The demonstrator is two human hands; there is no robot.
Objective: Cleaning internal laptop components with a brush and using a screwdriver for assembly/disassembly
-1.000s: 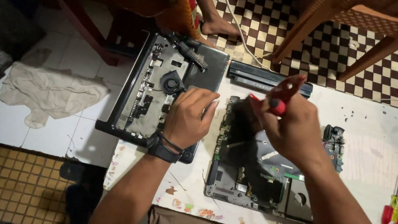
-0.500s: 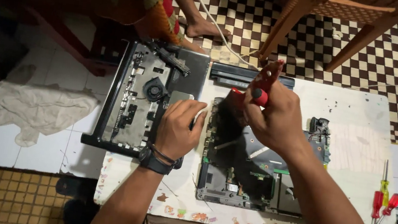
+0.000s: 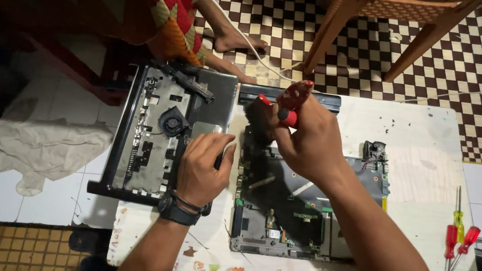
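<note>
The dark, flat laptop motherboard (image 3: pixel 293 209) lies on the surface beneath both hands; stiff yet fragile, best held by its edges. The left hand (image 3: pixel 203 167) presses its side. The right hand (image 3: pixel 308 137) grips a red-handled screwdriver (image 3: pixel 287 104).

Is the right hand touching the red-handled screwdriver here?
Touching. The head view shows the right hand closed around the red-handled screwdriver, fingers wrapped over its handle with no gap, above the circuit board.
</note>
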